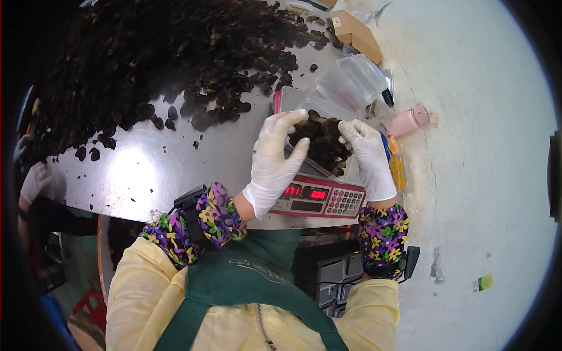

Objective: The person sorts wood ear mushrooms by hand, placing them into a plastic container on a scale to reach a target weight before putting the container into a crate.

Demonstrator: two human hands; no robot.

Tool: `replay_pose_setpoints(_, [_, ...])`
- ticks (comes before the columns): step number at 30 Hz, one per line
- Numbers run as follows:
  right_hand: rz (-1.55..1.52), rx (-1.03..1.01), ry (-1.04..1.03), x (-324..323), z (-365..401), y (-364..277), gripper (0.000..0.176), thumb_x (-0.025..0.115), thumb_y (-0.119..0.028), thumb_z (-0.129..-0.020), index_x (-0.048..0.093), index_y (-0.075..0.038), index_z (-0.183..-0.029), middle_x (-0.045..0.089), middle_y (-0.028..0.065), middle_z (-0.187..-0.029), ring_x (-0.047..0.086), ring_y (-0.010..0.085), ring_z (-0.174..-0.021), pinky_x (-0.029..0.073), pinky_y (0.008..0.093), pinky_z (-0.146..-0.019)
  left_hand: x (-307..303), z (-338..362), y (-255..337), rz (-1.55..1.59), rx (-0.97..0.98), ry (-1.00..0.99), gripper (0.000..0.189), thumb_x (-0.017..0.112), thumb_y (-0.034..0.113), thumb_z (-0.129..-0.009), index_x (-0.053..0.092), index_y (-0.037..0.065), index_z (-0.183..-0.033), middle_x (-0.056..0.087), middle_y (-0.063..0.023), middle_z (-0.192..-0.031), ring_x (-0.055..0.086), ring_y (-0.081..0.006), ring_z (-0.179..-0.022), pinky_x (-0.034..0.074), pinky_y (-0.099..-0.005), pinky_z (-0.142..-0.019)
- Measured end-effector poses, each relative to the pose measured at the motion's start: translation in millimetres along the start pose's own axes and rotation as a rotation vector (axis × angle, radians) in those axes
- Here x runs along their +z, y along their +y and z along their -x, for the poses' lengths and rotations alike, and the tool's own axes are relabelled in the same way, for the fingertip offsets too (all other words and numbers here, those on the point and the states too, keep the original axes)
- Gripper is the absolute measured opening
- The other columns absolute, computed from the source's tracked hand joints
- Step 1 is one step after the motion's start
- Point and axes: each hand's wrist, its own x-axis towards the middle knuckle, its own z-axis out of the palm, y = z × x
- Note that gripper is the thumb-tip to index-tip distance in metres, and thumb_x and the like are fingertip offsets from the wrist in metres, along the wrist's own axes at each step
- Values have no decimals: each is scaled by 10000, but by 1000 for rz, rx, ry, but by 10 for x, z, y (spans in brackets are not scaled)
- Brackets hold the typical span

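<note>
Dark brown dried pieces, some with paler edges, lie heaped in a clear plastic container on a red-framed digital scale. Red digits glow on the scale's panel beside its keypad. My left hand, in a white glove, is at the heap's left side with thumb and fingers apart. On the right, my gloved right hand has its fingertips pinched together against the heap's edge. What sits between those fingertips is too small to make out.
A large pile of the same dark pieces covers the metal table at upper left. Stacked clear containers, a cardboard box and a pink bottle stand near the wall. Another person's gloved hand is at far left.
</note>
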Motion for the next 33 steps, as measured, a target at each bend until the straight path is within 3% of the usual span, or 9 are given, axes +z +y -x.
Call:
replay_pose_setpoints(5, [-198, -34, -102, 199, 322, -158, 282, 683, -314, -984, 716, -45, -909, 642, -19, -765, 518, 49, -700, 419, 210, -656, 48, -102, 104, 376, -172, -350, 452, 716, 43, -887, 612, 64, -1326, 665, -62, -1156, 640, -140, -957, 519, -265, -848])
replay_pose_setpoints(7, [-210, -91, -161, 159, 358, -168, 301, 634, -309, -1016, 722, -27, -960, 674, -1, -818, 556, 53, -752, 443, 210, -705, 35, -66, 71, 482, -233, -309, 381, 697, 33, -908, 642, 56, -1285, 680, -39, -1103, 623, -104, -912, 500, -225, -814])
replay_pose_setpoints(10, [-124, -218, -86, 67, 427, -159, 329, 567, -293, -1052, 733, -9, -1036, 724, 25, -907, 616, 67, -822, 466, 213, -756, -484, -82, 150, 216, -162, -326, 329, 690, -2, -881, 688, 61, -1204, 673, -43, -1072, 612, -110, -890, 491, -245, -801])
replay_pose_setpoints(15, [-130, -152, 101, -293, 486, 127, 271, 569, -227, -1043, 742, -19, -1036, 717, 8, -894, 601, 51, -821, 462, 206, -764, -1863, 429, -227, -284, 29, -253, 287, 682, -45, -809, 678, 19, -1089, 663, -96, -981, 652, -202, -834, 513, -292, -777])
replay_pose_setpoints(19, [-151, -93, 174, -556, 442, 522, 290, 552, -259, -1045, 749, -46, -1057, 688, -31, -861, 533, 26, -750, 397, 185, -684, -2976, 1281, -333, -755, -131, -334, 264, 672, -53, -793, 642, 13, -1047, 633, -140, -957, 638, -317, -877, 514, -365, -787])
replay_pose_setpoints(22, [-158, -59, 193, -655, 428, 676, 311, 535, -279, -1052, 745, -51, -1079, 684, -36, -875, 530, 21, -755, 393, 182, -677, -3535, 1855, -437, -1065, -304, -496, 365, 716, 32, -800, 624, 56, -1152, 623, -142, -1060, 606, -347, -1013, 487, -440, -879])
replay_pose_setpoints(27, [-230, -32, 186, -651, 411, 737, 320, 545, -314, -1051, 724, -64, -1139, 709, -13, -944, 585, 35, -813, 437, 183, -717, -3160, 1624, -322, -872, -140, -534, 373, 730, 101, -852, 628, 60, -1208, 618, -157, -1193, 614, -344, -1049, 497, -432, -900])
replay_pose_setpoints(29, [-298, 11, 210, -572, 432, 668, 314, 553, -311, -1049, 706, -67, -1175, 713, 3, -993, 611, 57, -865, 464, 202, -756, -2784, 1227, -219, -748, -152, -530, 329, 706, 67, -875, 646, 46, -1198, 652, -152, -1129, 651, -308, -984, 521, -379, -861])
replay_pose_setpoints(33, [-556, 77, 225, -533, 385, 710, 322, 576, -291, -1042, 648, -76, -1269, 699, 51, -1144, 652, 137, -1011, 519, 283, -868, -1973, 529, -169, -239, -332, -362, 250, 663, 33, -935, 668, 20, -1185, 710, -75, -1035, 663, -142, -903, 532, -294, -795])
